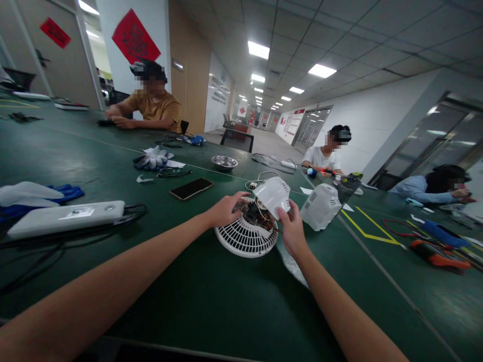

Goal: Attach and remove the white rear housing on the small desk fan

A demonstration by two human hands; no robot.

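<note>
A small fan lies on the green table with its white grille [245, 242] facing down. On top of it, the dark motor [253, 213] and several thin wires are exposed. My left hand [225, 210] is closed at the motor's left side, its fingertips partly hidden. Between the thumb and fingers of my right hand [293, 230] is the lower right edge of a glossy white plastic cover [272, 192] with vent slots, tilted over the motor. Just right of it stands another white vented housing [320, 207].
A phone [191, 189], a metal bowl [224, 162] and gloves [153, 159] lie beyond my left arm. A white power strip [70, 218] is at left. An orange multimeter [439, 254] lies right, past yellow tape [372, 236]. Several people sit around the table.
</note>
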